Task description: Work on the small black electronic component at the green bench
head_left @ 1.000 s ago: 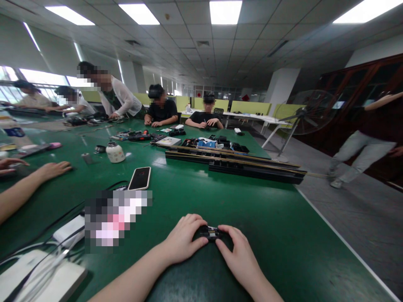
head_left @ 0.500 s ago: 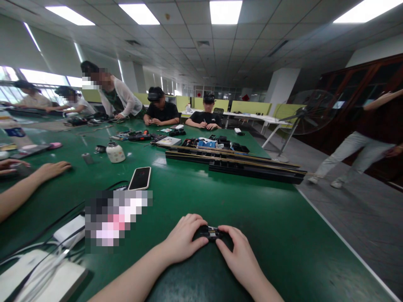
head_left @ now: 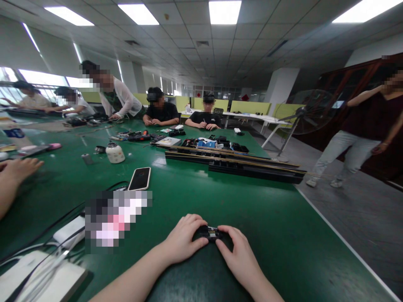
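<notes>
A small black part [head_left: 210, 233] with a bit of metal and red on it lies on the green table [head_left: 252, 209] near its front edge. My left hand [head_left: 184, 239] rests on the table with curled fingers pinching the part's left end. My right hand [head_left: 237, 253] pinches its right end in the same way. Both hands touch the tabletop, and their fingers hide much of the part.
A phone [head_left: 140, 178] lies face up ahead on the left, with white boxes and cables [head_left: 67, 230] nearer. Long black rails [head_left: 248, 167] cross the table's middle. A co-worker's hand [head_left: 17, 170] rests at the left. Several people sit at the far end; a person [head_left: 359, 130] walks at the right.
My hands and the small part have stayed put. The co-worker's hand at the left has drawn back toward the left edge. The person at the right has walked closer.
</notes>
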Tool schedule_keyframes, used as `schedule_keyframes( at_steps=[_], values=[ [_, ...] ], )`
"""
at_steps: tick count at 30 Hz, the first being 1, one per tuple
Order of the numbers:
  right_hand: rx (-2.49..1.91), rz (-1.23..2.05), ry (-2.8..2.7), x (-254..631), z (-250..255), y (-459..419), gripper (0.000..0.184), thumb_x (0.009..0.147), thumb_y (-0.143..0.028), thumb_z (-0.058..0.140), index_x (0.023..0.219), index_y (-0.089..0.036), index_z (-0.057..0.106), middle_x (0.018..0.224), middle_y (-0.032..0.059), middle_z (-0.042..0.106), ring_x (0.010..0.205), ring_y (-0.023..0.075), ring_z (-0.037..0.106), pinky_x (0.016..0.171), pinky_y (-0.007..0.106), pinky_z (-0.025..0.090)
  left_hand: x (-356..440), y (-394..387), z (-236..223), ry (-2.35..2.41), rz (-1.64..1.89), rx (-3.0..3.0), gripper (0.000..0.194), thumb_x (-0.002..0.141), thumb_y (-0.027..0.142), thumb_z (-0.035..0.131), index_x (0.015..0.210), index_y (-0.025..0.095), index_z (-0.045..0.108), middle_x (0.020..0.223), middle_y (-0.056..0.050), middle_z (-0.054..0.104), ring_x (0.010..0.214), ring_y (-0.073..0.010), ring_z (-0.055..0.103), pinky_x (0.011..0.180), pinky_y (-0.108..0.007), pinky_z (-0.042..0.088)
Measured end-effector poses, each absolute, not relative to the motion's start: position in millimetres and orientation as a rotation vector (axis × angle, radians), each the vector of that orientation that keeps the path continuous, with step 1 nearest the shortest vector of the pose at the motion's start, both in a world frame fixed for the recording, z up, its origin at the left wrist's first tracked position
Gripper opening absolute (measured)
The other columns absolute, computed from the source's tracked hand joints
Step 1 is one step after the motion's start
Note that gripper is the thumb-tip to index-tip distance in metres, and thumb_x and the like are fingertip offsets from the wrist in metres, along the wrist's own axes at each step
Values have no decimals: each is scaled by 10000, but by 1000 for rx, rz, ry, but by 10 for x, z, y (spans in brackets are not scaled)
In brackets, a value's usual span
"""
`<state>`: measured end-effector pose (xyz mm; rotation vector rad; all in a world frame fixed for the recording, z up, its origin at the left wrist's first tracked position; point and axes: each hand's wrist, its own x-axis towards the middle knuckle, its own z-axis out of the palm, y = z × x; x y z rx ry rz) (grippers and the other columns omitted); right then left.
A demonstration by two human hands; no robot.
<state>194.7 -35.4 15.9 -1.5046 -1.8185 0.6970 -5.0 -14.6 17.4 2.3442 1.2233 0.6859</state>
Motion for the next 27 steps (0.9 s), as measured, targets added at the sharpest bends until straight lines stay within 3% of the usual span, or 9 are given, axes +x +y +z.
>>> schedule_keyframes(
  at_steps=[20, 27],
  values=[
    [-1484, 696, -1807, 1943, 184, -363, 254, 737, -258, 560, 972, -211, 646, 1023, 71, 664, 1007, 244, 576, 934, 401, 413, -58, -149, 189, 1219, 663, 2333, 341, 832, 316, 569, 1160, 243, 511, 1082, -49, 564, 996, -227, 492, 865, -356, 388],
    [-1419, 691, -1893, 1940, 202, -373, 267, 700, -281, 625, 963, -266, 670, 1116, 62, 634, 1106, 255, 527, 984, 433, 364, -55, -138, 184, 1164, 672, 2336, 406, 801, 317, 633, 1181, 264, 499, 1129, -33, 581, 1032, -224, 499, 884, -350, 378]
  ],
)
